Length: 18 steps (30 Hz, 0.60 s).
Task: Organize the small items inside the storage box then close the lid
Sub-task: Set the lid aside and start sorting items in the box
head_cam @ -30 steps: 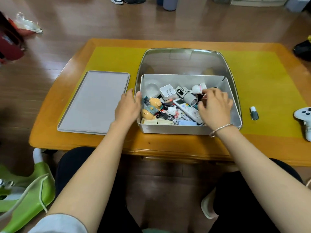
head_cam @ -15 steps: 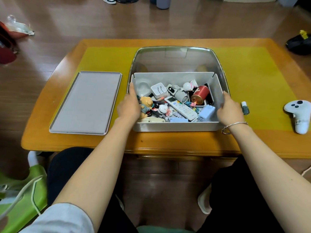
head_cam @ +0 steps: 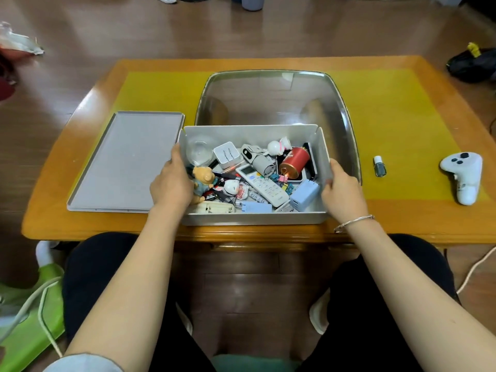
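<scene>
While the storage box [head_cam: 253, 218] (lid [head_cam: 126, 162] off) sits on the counter [head_cam: 402, 224], left hand [head_cam: 170, 183] and right hand [head_cam: 342, 190] grip its side walls.

On the table [head_cam: 80, 226], the lid [head_cam: 126, 162] lies left of the storage box [head_cam: 255, 217], the bottle [head_cam: 379, 166] right.

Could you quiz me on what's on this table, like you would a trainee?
1. True or false: the flat grey lid is on the grey storage box.
2. Which lies outside the box? A) red cylindrical tin B) small nail polish bottle C) white remote control
3. What do the left hand and right hand grip?

Key: 1 false; 2 B; 3 the box's side walls.
</scene>
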Motion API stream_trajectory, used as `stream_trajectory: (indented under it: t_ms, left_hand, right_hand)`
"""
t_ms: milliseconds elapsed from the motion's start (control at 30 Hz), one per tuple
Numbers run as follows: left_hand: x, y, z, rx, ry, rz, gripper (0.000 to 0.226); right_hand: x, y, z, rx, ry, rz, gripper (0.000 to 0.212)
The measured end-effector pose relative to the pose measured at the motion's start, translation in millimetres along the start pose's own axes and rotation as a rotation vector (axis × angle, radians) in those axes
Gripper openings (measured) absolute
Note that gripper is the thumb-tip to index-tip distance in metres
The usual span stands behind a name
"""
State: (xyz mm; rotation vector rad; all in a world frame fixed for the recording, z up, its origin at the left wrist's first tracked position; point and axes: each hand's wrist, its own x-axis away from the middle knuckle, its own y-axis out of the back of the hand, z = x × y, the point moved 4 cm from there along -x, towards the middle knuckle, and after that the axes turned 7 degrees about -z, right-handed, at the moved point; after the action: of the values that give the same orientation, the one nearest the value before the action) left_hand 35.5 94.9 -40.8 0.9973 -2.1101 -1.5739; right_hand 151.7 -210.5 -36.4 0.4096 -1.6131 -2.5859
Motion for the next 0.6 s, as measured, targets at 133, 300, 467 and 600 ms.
stream_trajectory:
  t_ms: [133,300,467,600]
  left_hand:
    - [2,3,6,0.015,-0.003,-0.015,0.075]
    - [2,1,8,0.006,-0.019,-0.018,0.076]
    - [-1,-2,8,-0.022,-0.038,0.011,0.081]
    - [0,-2,8,-0.010,-0.052,0.003,0.081]
  right_hand:
    - [3,-4,-1,-0.095,0.006,0.002,0.048]
    - [-4,3,-13,-0.269,0.001,-0.109,0.036]
    - [-38,6,-65,0.042,-0.148,-0.174,0.034]
    - [-52,-8,-102,0.191,-0.257,-0.015,0.054]
